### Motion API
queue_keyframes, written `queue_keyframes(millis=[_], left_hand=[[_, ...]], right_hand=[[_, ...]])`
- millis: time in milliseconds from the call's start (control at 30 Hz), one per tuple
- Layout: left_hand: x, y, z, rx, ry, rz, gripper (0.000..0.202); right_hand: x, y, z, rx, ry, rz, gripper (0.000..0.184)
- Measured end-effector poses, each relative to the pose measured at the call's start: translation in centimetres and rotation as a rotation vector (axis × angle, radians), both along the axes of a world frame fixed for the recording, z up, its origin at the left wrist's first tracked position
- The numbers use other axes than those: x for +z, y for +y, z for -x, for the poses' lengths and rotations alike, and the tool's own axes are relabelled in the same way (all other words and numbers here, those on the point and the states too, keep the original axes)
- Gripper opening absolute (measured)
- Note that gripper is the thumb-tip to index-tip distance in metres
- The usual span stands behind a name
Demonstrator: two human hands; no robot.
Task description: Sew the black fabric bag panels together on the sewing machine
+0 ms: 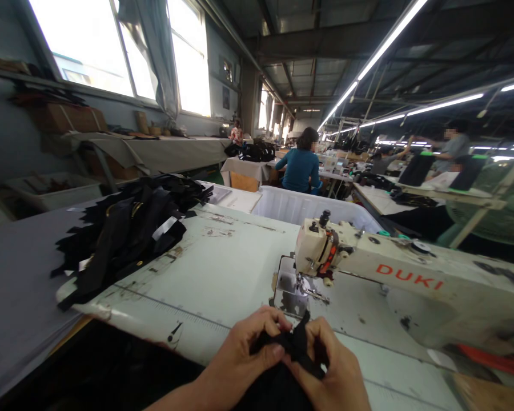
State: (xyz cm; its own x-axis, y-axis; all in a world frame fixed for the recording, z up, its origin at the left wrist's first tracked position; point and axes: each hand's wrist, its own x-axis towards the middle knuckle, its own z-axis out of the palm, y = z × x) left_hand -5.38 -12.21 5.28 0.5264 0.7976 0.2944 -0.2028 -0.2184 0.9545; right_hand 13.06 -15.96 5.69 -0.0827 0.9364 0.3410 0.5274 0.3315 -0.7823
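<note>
Both of my hands are closed on a piece of black fabric [297,344] at the front edge of the sewing table. My left hand [251,351] pinches it from the left between thumb and fingers. From the right, my right hand [332,365] grips the same fabric, and a narrow end sticks up between the hands. The lower part of the cloth hangs toward me, out of view below. Just beyond my hands is the needle area of a white sewing machine [370,257], with its presser foot [300,283] over the metal plate.
A heap of black fabric pieces [132,222] lies on the table's left end. Behind the sewing table [235,257] is a white plastic bin [317,204]. A person in a blue top [300,168] sits farther back. Thread cones [417,168] stand at right.
</note>
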Motion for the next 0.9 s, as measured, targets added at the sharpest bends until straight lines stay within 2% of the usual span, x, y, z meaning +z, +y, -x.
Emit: queue_keyframes(millis=[67,133,200,300,367,533,600,667,733,833,900], left_hand=[[-0.5,-0.3,-0.2,0.023,-0.003,0.031,0.024],[-1.1,-0.5,-0.3,0.110,0.097,-0.047,0.022],[-1.6,-0.6,-0.4,0.257,0.221,-0.234,0.022],[-1.9,-0.5,-0.5,0.437,0.331,-0.468,0.019],[-1.9,-0.4,-0.4,0.466,0.379,-0.498,0.018],[-1.7,-0.7,0.0,0.419,0.485,-0.438,0.018],[-1.5,-0.8,0.0,0.425,0.520,-0.370,0.019],[-1.2,-0.9,-0.1,0.407,0.528,-0.286,0.020],[-1.0,-1.0,-0.1,0.374,0.523,-0.228,0.020],[-0.9,-1.1,0.0,0.356,0.540,-0.204,0.021],[-1.0,-1.1,0.1,0.342,0.566,-0.207,0.022]], right_hand=[[0.8,-0.1,-0.5,0.128,0.085,0.173,0.030],[1.2,-0.2,-0.7,0.254,0.154,0.265,0.030],[0.8,-0.5,-0.5,0.209,0.150,0.220,0.029],[-0.5,-0.9,0.6,-0.063,0.052,-0.089,0.018],[-1.3,-1.1,1.5,-0.155,-0.010,-0.305,0.007],[-1.7,-1.2,2.1,-0.243,-0.250,-0.660,0.019],[-1.7,-1.0,1.8,-0.201,-0.380,-0.799,0.020],[-1.9,-0.8,1.4,-0.108,-0.461,-0.868,0.018],[-2.1,-0.6,0.9,-0.045,-0.465,-0.799,0.016],[-2.3,-0.6,0.5,0.012,-0.398,-0.553,0.015],[-2.0,-0.6,0.3,0.051,-0.374,-0.447,0.015]])
